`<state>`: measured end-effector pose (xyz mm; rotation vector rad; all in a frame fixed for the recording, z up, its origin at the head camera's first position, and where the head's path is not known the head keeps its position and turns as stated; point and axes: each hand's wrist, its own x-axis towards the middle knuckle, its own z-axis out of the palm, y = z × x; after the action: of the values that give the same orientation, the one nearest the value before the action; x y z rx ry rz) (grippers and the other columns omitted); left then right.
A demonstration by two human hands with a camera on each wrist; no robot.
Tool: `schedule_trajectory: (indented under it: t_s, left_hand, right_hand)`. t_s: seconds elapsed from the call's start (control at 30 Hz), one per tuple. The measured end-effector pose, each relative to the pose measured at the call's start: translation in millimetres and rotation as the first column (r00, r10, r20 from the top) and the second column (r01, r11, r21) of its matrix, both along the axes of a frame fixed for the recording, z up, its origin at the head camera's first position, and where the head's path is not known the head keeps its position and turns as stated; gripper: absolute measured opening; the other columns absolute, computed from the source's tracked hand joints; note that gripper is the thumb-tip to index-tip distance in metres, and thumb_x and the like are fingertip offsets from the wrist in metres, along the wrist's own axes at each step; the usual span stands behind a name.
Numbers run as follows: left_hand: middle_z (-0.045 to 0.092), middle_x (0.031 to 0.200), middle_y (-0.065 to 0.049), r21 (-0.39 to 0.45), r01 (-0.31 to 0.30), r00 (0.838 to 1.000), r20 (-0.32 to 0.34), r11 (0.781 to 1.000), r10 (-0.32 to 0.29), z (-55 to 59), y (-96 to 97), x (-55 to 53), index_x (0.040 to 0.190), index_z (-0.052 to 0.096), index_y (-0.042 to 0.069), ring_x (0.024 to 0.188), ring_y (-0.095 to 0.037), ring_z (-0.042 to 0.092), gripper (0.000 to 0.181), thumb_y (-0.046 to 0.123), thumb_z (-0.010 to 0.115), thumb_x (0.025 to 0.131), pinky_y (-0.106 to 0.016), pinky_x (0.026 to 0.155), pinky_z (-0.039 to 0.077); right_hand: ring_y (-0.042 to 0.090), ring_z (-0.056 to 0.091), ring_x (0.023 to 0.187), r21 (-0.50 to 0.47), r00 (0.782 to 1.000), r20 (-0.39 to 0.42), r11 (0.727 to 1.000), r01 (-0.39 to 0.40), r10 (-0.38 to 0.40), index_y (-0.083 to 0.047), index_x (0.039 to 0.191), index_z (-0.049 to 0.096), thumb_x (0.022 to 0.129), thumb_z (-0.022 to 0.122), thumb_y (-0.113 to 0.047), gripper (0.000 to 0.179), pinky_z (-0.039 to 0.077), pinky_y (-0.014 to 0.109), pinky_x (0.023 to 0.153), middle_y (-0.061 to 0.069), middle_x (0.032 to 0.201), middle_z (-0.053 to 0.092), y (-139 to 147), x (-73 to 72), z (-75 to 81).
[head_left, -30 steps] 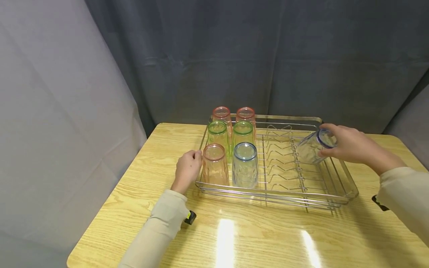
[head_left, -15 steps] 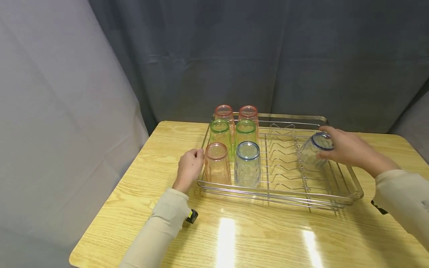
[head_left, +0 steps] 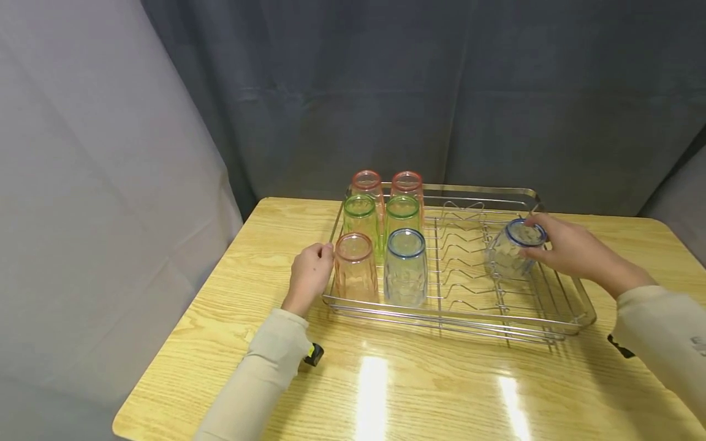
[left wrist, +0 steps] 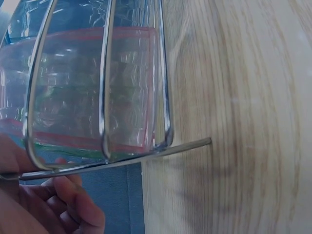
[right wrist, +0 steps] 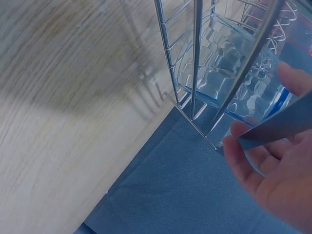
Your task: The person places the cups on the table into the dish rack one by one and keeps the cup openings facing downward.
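A blue-rimmed glass [head_left: 508,256] stands upside down, slightly tilted, in the right part of the wire dish rack [head_left: 469,315]. My right hand [head_left: 576,250] holds it near its base, thumb on the near side and fingers on the far side. In the right wrist view, the same glass [right wrist: 219,66] shows behind the rack's wires. My left hand [head_left: 311,272] grips the rack's left rim; in the left wrist view its fingers [left wrist: 80,202] curl by the top wire. Close to this hand stands an upturned orange glass [head_left: 355,272].
Beside the orange glass is another upturned blue glass [head_left: 406,272]. Two green glasses [head_left: 361,223] and two red ones [head_left: 366,181] stand behind, also upturned. Wavy wire dividers [head_left: 463,263] run down the rack's middle. A dark curtain [head_left: 353,92] hangs behind the wooden table [head_left: 441,380].
My right hand has lowered the blue-rimmed glass into the rack and brought it from a strong tilt to nearly upright. The left hand keeps its hold on the rim.
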<state>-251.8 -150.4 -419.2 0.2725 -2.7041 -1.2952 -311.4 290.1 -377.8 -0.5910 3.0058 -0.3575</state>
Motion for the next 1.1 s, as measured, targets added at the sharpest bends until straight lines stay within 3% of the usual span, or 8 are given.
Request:
schedule_trajectory:
  t_s: [0.3,0.53,0.63,0.83,1.1]
  left_hand:
    - [0.038,0.054,0.003,-0.006,0.01,1.0,0.006,1.0,-0.01,0.6,0.9,-1.2,0.071,0.048,0.012,0.044,-0.01,0.033,0.044,0.034,0.036,0.106,-0.021,0.039,0.026]
    - [0.039,0.054,0.003,-0.022,0.018,1.0,0.006,1.0,-0.018,1.0,-0.9,-0.6,0.074,0.051,0.011,0.044,-0.01,0.032,0.043,0.034,0.035,0.107,-0.02,0.039,0.026]
    - [0.038,0.054,0.003,-0.018,0.02,1.0,0.02,1.0,-0.02,0.7,-0.5,0.8,0.073,0.051,0.011,0.044,-0.01,0.032,0.043,0.033,0.035,0.107,-0.02,0.039,0.026]
    - [0.037,0.053,0.003,-0.005,0.029,0.999,0.018,1.0,-0.029,0.9,-1.6,2.0,0.072,0.048,0.012,0.043,-0.009,0.031,0.043,0.033,0.035,0.107,-0.02,0.038,0.025]
    - [0.039,0.054,0.003,-0.002,0.026,1.0,0.005,1.0,-0.026,-1.0,0.8,-0.3,0.073,0.051,0.01,0.043,-0.009,0.031,0.043,0.032,0.035,0.107,-0.02,0.038,0.026]
  right_hand:
    - [0.06,0.049,0.119,-0.025,1.0,-0.017,1.0,0.018,-0.018,0.006,0.144,0.036,0.096,0.063,-0.037,0.069,0.043,0.07,0.092,0.039,0.139,0.045,1,2.7,-6.8]
    - [0.058,0.04,0.125,0.012,0.988,-0.151,1.0,0.001,0.001,0.006,0.146,0.029,0.089,0.072,-0.026,0.079,0.041,0.07,0.095,0.036,0.149,0.035,0,3.8,-31.3]
    - [0.057,0.039,0.125,-0.006,0.985,-0.171,1.0,0.007,-0.008,0.005,0.146,0.029,0.087,0.074,-0.023,0.079,0.042,0.069,0.093,0.035,0.149,0.034,-1,6.2,-35.8]
    - [0.054,0.041,0.123,-0.058,0.984,-0.175,0.998,0.011,-0.021,0.005,0.145,0.03,0.086,0.074,-0.019,0.077,0.041,0.068,0.094,0.033,0.146,0.038,-3,12.7,-38.5]
    - [0.053,0.04,0.125,-0.071,0.986,-0.165,0.997,0.029,-0.041,0.004,0.146,0.031,0.085,0.074,-0.019,0.078,0.041,0.068,0.095,0.032,0.148,0.037,-1,10.7,-32.1]
